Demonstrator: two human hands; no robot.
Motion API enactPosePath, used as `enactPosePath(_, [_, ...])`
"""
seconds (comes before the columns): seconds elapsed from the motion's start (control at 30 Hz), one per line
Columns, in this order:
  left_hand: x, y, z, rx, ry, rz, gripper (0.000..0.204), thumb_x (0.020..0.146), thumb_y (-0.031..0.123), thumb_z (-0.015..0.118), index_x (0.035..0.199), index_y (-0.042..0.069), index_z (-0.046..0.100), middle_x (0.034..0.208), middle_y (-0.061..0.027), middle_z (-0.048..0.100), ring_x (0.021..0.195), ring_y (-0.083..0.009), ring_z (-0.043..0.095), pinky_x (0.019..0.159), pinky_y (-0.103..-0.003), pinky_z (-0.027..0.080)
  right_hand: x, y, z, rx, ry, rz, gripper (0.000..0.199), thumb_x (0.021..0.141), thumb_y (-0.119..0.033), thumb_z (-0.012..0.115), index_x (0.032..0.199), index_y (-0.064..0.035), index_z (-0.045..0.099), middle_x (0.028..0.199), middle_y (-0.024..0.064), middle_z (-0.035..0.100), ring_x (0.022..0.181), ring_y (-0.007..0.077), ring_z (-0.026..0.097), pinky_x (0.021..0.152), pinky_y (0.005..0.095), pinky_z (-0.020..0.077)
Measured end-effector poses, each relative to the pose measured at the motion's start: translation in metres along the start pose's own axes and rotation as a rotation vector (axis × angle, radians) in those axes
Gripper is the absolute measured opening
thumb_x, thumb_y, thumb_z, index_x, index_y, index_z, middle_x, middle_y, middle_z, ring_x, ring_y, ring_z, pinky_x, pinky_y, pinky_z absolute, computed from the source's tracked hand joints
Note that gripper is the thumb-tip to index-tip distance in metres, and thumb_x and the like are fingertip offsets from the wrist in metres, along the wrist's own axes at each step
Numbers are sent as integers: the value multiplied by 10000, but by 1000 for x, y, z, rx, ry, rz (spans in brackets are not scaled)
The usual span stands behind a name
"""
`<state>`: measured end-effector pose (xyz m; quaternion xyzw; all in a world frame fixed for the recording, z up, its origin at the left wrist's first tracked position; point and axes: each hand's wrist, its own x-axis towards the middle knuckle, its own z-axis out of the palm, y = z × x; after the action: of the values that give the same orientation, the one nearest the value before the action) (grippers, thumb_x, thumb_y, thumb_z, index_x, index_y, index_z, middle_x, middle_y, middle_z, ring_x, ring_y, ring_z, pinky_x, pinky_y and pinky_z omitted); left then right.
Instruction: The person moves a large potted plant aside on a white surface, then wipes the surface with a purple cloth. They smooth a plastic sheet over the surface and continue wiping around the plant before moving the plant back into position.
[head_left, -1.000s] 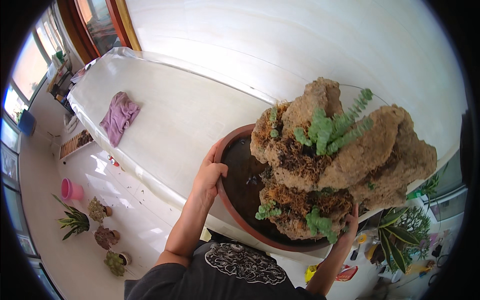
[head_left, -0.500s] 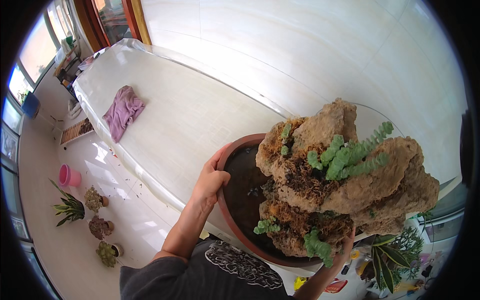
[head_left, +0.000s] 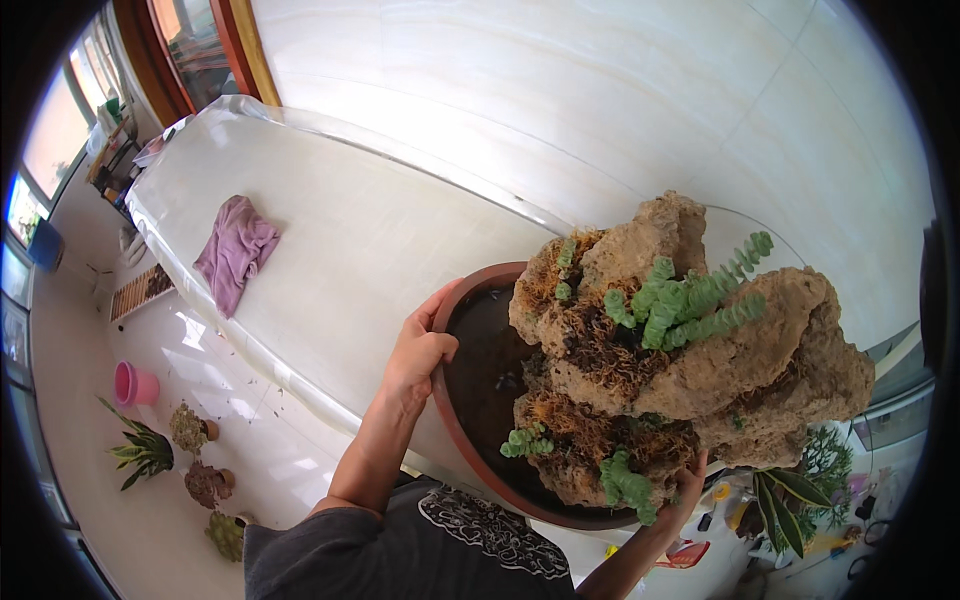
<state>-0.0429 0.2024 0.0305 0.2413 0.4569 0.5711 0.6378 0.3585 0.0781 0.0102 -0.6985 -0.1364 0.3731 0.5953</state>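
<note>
A round brown pot (head_left: 462,425) with dark water in it bears a big, rough tan rock (head_left: 770,350). Rusty-brown moss and green trailing succulents (head_left: 690,300) grow in the rock's hollows. My left hand (head_left: 425,345) is closed over the pot's left rim, thumb on the inner side. At the pot's lower right, my right hand (head_left: 685,490) grips its edge, close against the rock; most of those fingers are hidden. The pot overlaps the near right part of the covered table (head_left: 350,250); whether it rests there cannot be told.
A crumpled purple cloth (head_left: 237,255) lies on the table's far left part. On the floor at left stand a pink bucket (head_left: 136,384), a snake plant (head_left: 142,447) and several small potted plants. A white wall (head_left: 600,90) runs behind the table; more plants (head_left: 785,505) are at lower right.
The view has turned slightly, so the cloth and table appear lower and farther left. The pot and rock sit almost unchanged between my hands, both grips kept.
</note>
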Motion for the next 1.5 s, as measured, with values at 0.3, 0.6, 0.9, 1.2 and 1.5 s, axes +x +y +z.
enactPosePath(0.3, [6, 12, -1, -3, -51, 4, 780, 599, -161, 426, 1349, 31, 527, 1108, -51, 645, 753, -83, 551, 543, -188, 381, -34, -9, 8, 52, 122, 13, 808, 696, 139, 390, 1483, -36, 334, 1429, 73, 476, 1056, 149, 562, 703, 213, 426])
enactPosePath(0.6, [17, 37, 8, 32, -148, -4, 792, 587, -169, 420, 1351, 14, 515, 1137, -66, 638, 800, -91, 571, 552, -191, 398, -78, -32, 28, 177, 224, 50, 806, 664, 113, 416, 1453, -55, 404, 1452, 61, 457, 1197, 136, 500, 704, 192, 392])
enactPosePath(0.9, [10, 61, 32, 88, -311, -11, 899, 541, -159, 358, 1424, 2, 419, 1412, -104, 496, 1241, -202, 522, 713, -181, 480, -77, -26, 12, 236, 159, -62, 405, 578, 87, 461, 944, -36, 582, 819, 16, 571, 734, 153, 529, 575, 207, 387])
enactPosePath(1.2, [44, 20, -13, 118, -266, -11, 927, 531, -164, 347, 1443, -7, 387, 1467, -115, 440, 1261, -228, 504, 839, -215, 498, -66, -12, 6, 250, -94, -101, 564, 697, 96, 439, 1239, -21, 545, 1181, 61, 617, 1098, 162, 556, 862, 222, 432])
enactPosePath(1.5, [41, 21, -31, 191, -151, 85, 508, 784, -27, 510, 1291, 0, 488, 1024, -108, 661, 816, -202, 652, 650, -290, 540, 103, -58, -12, -539, -24, -755, 240, 915, -160, 565, 1067, -18, 686, 925, 168, 705, 879, 239, 685, 772, 316, 514])
